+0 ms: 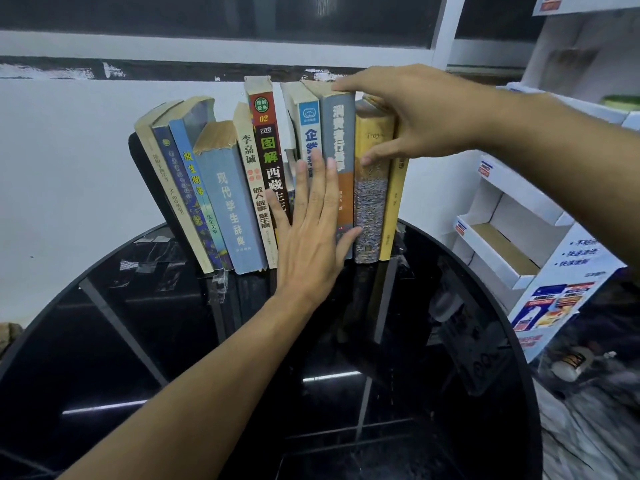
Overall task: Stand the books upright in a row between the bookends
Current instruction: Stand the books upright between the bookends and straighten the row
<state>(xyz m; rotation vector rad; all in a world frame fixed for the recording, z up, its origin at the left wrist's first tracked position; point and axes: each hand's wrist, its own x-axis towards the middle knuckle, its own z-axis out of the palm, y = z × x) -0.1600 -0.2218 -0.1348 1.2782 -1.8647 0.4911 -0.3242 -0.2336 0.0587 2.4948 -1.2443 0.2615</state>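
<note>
My left fingers (pixel 317 188) lie flat and spread against the spines in the middle of the row, holding nothing, just pressing so the books can't slide forward off the glossy black round table (pixel 104 341). My right fingers (pixel 349 85) hook over the top of the grey-spined book (pixel 339 161) while the thumb bears on the yellow patterned book (pixel 372 188) beside it, a loose pinch that seems meant to pull these last volumes vertical and snug. From my left hand (pixel 311 237) and right hand (pixel 412 116) outward, the row runs across the table's far side by the white wall: the right-hand books stand nearly upright, but the pale blue dictionary (pixel 230 202) and its neighbours tilt left onto the black bookend (pixel 138 154). I can't see a right bookend. I judge straightening remains.
</note>
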